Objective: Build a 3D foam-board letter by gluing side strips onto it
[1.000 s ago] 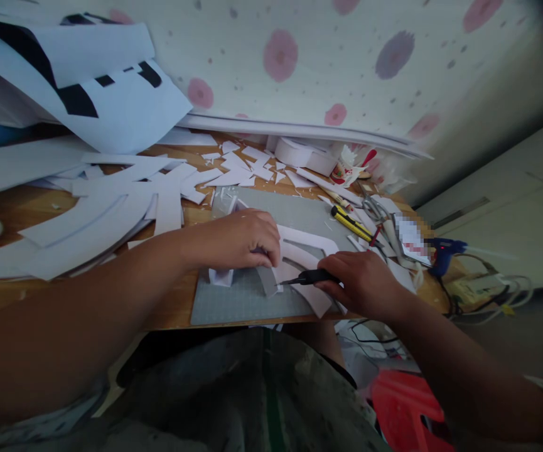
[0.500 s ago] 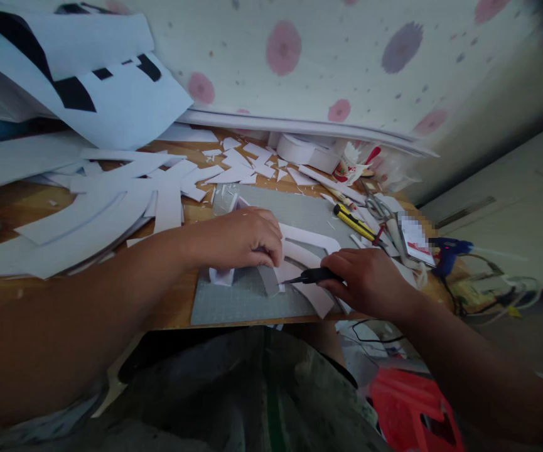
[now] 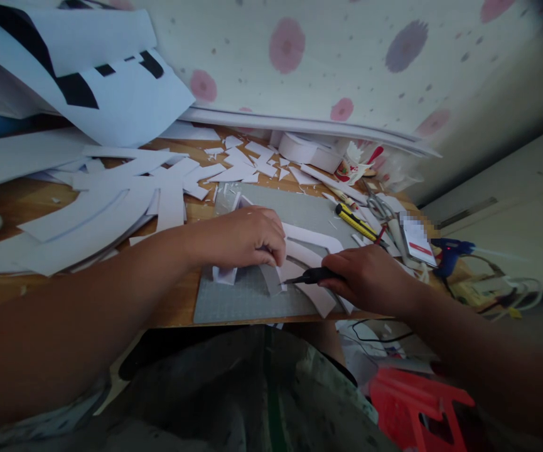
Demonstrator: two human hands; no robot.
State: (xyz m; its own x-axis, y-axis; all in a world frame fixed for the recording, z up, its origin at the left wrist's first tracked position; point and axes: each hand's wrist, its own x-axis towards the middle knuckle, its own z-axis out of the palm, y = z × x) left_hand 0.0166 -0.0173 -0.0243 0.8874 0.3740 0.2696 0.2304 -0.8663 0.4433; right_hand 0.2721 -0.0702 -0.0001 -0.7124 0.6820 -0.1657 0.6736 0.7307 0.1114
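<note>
My left hand (image 3: pixel 250 238) is closed, fingertips pinching a narrow curved strip of white board (image 3: pixel 272 281) whose lower end stands over the grey cutting mat (image 3: pixel 233 306). My right hand (image 3: pixel 372 279) wraps round the black handle of a slim craft knife (image 3: pixel 318 275). The knife points left, its thin tip at the strip's lower end; whether it touches cannot be told. Under and behind the knife lies a curved, slotted white board piece (image 3: pixel 319 299). Partly behind my left hand, another folded white piece (image 3: pixel 225 275) rests on the mat.
Board offcuts (image 3: pixel 243 163) litter the back of the wooden table, and long curved strips (image 3: pixel 96 207) pile up at left. A yellow utility knife (image 3: pixel 356 221) lies beyond my right hand. At right are a phone (image 3: pixel 417 242) and a blue glue gun (image 3: pixel 452 254) with cables.
The whole view has shifted slightly. Both hands keep nearly the same pose, with the strip and the craft knife still held close together.
</note>
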